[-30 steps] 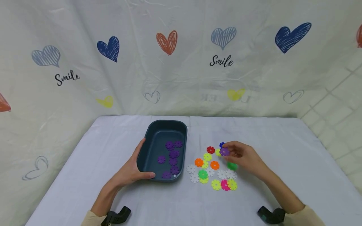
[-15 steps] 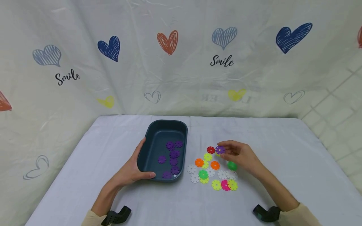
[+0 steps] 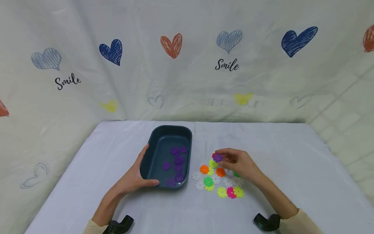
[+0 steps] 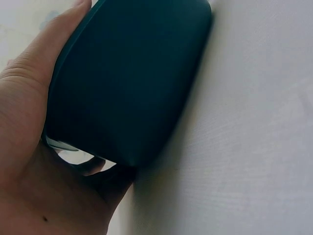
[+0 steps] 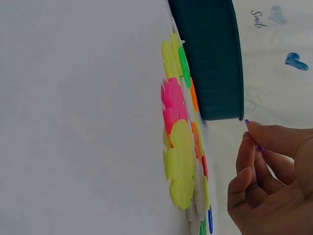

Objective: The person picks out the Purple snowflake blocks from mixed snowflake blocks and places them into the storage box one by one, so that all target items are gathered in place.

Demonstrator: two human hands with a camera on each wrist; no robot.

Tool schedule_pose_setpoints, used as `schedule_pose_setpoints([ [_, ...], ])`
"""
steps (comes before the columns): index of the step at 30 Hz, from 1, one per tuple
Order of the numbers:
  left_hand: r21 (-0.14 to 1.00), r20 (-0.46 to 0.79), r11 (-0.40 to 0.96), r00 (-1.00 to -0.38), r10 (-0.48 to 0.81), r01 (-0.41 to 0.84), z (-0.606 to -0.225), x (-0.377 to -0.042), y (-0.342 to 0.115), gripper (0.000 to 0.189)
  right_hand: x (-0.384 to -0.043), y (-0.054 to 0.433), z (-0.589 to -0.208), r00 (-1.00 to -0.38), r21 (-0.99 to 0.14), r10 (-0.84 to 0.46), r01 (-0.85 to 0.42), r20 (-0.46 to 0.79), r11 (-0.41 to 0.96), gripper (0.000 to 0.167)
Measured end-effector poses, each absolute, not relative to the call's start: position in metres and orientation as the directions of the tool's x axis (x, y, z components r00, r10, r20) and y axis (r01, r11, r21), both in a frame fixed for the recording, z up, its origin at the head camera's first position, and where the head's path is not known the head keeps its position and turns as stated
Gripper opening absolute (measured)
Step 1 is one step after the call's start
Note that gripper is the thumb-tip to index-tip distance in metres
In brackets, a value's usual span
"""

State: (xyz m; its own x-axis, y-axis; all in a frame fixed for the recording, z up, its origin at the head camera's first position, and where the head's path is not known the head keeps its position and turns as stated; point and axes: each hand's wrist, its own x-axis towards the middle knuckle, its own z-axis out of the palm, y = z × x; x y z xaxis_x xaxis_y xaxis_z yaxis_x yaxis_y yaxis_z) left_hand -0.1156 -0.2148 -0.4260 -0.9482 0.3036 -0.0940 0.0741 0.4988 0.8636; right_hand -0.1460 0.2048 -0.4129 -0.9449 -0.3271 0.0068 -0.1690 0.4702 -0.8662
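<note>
My left hand (image 3: 130, 179) grips a dark teal tray (image 3: 157, 150) by its left side, the thumb lying over the near rim. In the left wrist view the fingers reach round the tray's outer wall (image 4: 132, 73). Several purple flower-shaped discs (image 3: 179, 160) lie inside it, mostly toward the right. Between thumb and fingertips my right hand (image 3: 245, 166) pinches one more purple flower-shaped disc (image 3: 217, 158), held above the red disc (image 3: 213, 155). The right wrist view shows that purple disc (image 5: 248, 122) edge-on, raised off the cloth.
Right of the tray lies a loose group of flower-shaped discs: orange (image 3: 204, 169), green (image 3: 208, 181), white (image 3: 199, 185), yellow (image 3: 222, 192) and pink (image 3: 231, 192). A white cloth (image 3: 277, 156) covers the table. Behind hangs a pale curtain (image 3: 193, 78) printed with hearts.
My right hand has moved left, toward the tray, with the purple disc, from beside the blue disc to over the red one. The left hand still holds the tray in place.
</note>
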Motion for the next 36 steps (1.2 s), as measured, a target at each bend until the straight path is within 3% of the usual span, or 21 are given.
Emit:
schedule_pose_setpoints([
  [14, 0.855, -0.090, 0.512, -0.949, 0.302, 0.081, -0.426, -0.116, -0.214, 0.137, -0.150, 0.184, -0.412, -0.937, -0.883, -0.347, -0.195, 0.039, 0.428, 0.036],
  [36, 0.862, -0.093, 0.502, -0.951, 0.294, 0.071, -0.426, -0.115, -0.215, 0.137, -0.146, 0.156, -0.402, -0.922, -0.842, -0.380, -0.264, 0.077, 0.470, 0.038],
])
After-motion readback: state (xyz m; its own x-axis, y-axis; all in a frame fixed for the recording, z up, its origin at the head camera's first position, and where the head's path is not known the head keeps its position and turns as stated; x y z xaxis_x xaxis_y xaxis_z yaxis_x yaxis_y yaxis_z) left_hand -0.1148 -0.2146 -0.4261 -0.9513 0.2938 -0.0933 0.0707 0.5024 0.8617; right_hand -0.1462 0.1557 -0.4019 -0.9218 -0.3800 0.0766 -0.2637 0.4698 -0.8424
